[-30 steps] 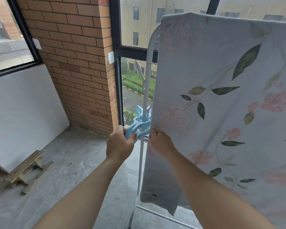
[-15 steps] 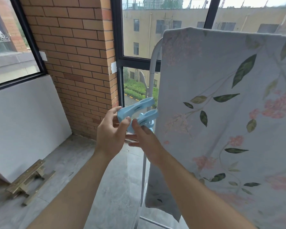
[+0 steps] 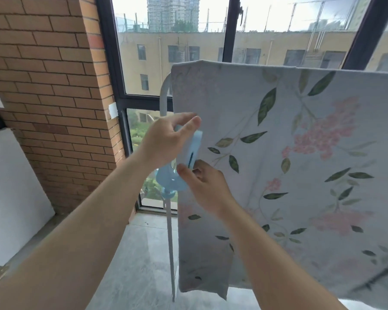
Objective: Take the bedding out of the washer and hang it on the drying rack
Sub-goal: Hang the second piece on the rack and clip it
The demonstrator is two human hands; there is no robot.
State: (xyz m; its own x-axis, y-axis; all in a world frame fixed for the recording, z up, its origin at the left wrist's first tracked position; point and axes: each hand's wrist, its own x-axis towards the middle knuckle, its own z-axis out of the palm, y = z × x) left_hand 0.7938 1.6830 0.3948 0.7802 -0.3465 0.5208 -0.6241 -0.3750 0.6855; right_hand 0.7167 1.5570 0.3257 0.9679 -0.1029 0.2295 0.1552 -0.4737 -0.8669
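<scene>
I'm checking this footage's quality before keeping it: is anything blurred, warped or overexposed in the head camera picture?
Head view: motion blur smears the left hand, right hand and blue clip; head view: the wide lens slants the window frame and brick wall; head view: the sky is blown out white, and soft daylight comes from behind the floral sheet.

Bedding point(image 3: 300, 157) cropped at right, covers top of drying rack point(image 3: 164, 95).
</scene>
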